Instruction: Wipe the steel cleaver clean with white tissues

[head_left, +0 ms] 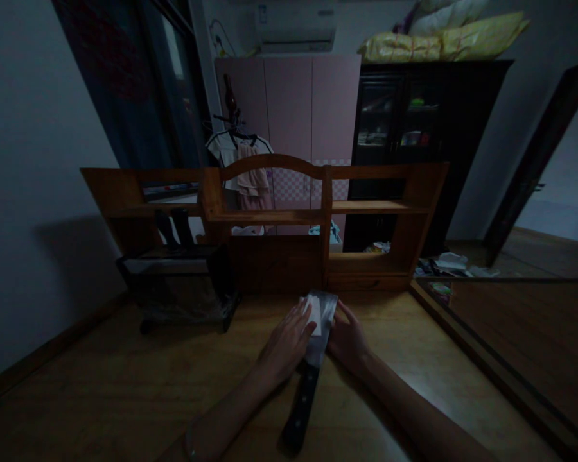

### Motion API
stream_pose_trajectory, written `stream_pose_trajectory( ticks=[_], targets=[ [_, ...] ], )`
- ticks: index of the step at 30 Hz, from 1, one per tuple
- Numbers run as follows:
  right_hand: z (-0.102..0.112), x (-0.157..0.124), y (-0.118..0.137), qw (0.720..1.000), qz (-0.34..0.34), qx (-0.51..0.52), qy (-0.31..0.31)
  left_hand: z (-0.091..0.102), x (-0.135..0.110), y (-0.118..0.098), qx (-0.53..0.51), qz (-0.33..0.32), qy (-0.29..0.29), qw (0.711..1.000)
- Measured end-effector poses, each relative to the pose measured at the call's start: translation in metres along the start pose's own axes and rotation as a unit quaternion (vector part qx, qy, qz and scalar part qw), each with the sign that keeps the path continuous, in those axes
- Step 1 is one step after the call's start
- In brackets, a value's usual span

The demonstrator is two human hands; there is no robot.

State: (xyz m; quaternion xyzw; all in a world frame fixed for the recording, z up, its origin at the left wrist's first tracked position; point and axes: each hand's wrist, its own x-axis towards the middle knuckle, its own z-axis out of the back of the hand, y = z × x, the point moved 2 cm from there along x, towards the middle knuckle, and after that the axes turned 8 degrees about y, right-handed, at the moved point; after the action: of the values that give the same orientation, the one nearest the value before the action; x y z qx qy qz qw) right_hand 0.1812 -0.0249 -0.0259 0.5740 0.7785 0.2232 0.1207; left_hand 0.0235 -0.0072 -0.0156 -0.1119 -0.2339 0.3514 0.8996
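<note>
A kitchen knife [307, 394] with a broad metal blade and a black riveted handle lies over the wooden desk top, its handle pointing toward me. My left hand [286, 333] presses a folded white tissue or cloth [315, 316] flat against the upper blade, its thumb and fingers on it. At the blade's right edge, my right hand [350, 340] grips the knife, thumb near the tip end; its other fingers are partly hidden. Neither hand is on the handle.
On the left of the wooden desk top [250, 398] stands a dark knife block [178, 289] with black-handled knives [180, 228] upright in it. A wooden shelf unit [325, 224] runs along the back. A raised wooden edge [476, 359] borders the right side.
</note>
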Motion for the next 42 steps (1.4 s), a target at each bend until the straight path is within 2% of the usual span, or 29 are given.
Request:
stream_pose_trajectory(
  ticks=[2,5,7,10,14,22,26,30,35,38,42],
  targets=[
    [0.002,0.001,0.000,1.000,0.004,-0.003,-0.002,0.006,-0.001,-0.008,-0.009,-0.043,0.005,0.999],
    [0.005,0.003,-0.001,1.000,0.010,-0.017,-0.020,0.009,-0.002,-0.023,-0.009,-0.125,0.059,0.990],
    [0.005,0.003,-0.001,0.999,0.006,-0.024,-0.026,0.006,-0.003,-0.029,0.004,-0.145,0.094,0.985],
    [0.001,0.001,-0.001,1.000,-0.012,-0.004,-0.011,0.001,-0.003,-0.026,0.020,-0.123,0.106,0.987],
    [-0.002,-0.001,-0.001,1.000,0.012,0.022,0.007,-0.003,-0.001,-0.013,0.023,-0.073,0.079,0.994],
    [-0.001,-0.002,0.006,0.999,0.030,-0.013,-0.029,-0.001,0.000,0.006,0.000,0.004,0.011,1.000],
    [-0.003,-0.004,0.019,0.997,0.064,-0.020,-0.028,0.005,0.000,-0.001,0.001,-0.038,0.022,0.999],
    [0.004,-0.003,0.026,0.996,0.084,-0.005,-0.028,0.009,-0.002,-0.016,0.010,-0.117,0.092,0.989],
    [0.013,-0.002,0.023,0.997,0.057,-0.016,-0.046,0.013,-0.007,-0.028,-0.020,-0.185,0.171,0.967],
    [0.012,-0.002,0.022,0.997,0.060,-0.006,-0.054,0.012,-0.006,-0.027,-0.024,-0.173,0.159,0.972],
    [0.009,-0.002,0.021,0.997,0.066,0.004,-0.046,0.004,-0.003,-0.013,-0.001,-0.110,0.108,0.988]
  ],
)
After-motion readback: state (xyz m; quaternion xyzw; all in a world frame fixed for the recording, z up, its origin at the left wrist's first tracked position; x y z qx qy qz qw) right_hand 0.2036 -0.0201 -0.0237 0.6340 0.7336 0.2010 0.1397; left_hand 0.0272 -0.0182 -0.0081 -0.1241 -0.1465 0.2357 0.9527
